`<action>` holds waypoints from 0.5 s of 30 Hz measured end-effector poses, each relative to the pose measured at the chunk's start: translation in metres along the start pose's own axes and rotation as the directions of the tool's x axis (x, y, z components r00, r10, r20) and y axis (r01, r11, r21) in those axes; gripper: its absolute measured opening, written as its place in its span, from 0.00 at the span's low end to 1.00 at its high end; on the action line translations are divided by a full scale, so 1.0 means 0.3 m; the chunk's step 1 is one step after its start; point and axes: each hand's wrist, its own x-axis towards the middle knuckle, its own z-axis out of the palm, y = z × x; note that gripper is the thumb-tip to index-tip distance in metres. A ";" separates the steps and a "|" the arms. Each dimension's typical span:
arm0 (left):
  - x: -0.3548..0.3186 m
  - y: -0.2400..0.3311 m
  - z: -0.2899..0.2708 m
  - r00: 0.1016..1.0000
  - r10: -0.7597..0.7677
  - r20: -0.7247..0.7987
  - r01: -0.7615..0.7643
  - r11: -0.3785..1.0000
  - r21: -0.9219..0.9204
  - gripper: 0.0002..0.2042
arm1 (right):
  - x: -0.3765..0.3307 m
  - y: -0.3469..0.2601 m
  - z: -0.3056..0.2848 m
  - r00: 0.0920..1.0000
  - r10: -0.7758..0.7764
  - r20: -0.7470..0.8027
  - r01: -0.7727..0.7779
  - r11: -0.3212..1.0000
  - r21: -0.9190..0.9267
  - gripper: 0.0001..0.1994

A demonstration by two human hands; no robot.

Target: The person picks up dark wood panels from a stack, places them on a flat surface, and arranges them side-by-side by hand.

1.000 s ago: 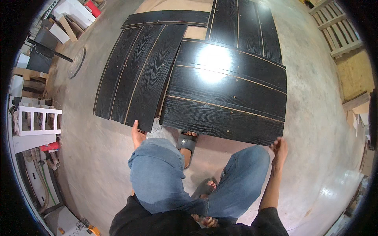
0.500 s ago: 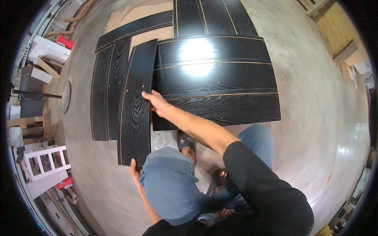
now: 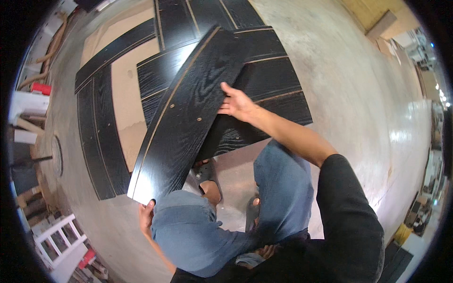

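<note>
A long black wood-grain board (image 3: 177, 122), with a pale groove along one edge and small holes in its face, is held slantwise in front of me. My left hand (image 3: 146, 216) grips its near end, thumb on top. Farther up, my right hand (image 3: 239, 104) is closed on the board's right edge, its thumb over the face and its fingers partly hidden. Beneath the upper part of the held board lie several black boards set side by side (image 3: 276, 78), partly covered by it.
More black boards (image 3: 100, 129) lie at the left and others (image 3: 200, 19) at the far side, with brown sheet material (image 3: 126, 101) showing between them. A round stand base (image 3: 57, 155) and a white ladder-like frame (image 3: 59, 239) are on the left. My knees flank the near edge.
The held board has been raised and swung to the right, now slanting over the neighbouring boards. Brown sheet shows where it was. Both hands still grip it; the head view has shifted.
</note>
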 end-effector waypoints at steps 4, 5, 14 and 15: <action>0.225 0.137 0.155 0.967 -0.029 0.252 -0.015 0.985 0.173 0.42 | -0.224 -0.146 -0.368 0.932 -0.188 -0.310 0.267 0.935 0.235 0.35; 0.213 0.202 0.163 0.964 -0.016 0.266 -0.036 0.981 0.188 0.41 | -0.264 -0.154 -0.376 0.928 -0.264 -0.263 0.337 0.895 0.291 0.32; 0.512 0.188 0.150 0.881 -0.173 0.440 0.000 0.931 0.365 0.32 | -0.761 0.111 -0.652 0.800 -0.256 -0.543 0.359 0.929 0.091 0.18; 0.525 0.194 0.162 0.876 -0.182 0.446 -0.008 0.920 0.391 0.32 | -0.756 0.113 -0.596 0.773 -0.253 -0.582 0.382 0.918 0.109 0.16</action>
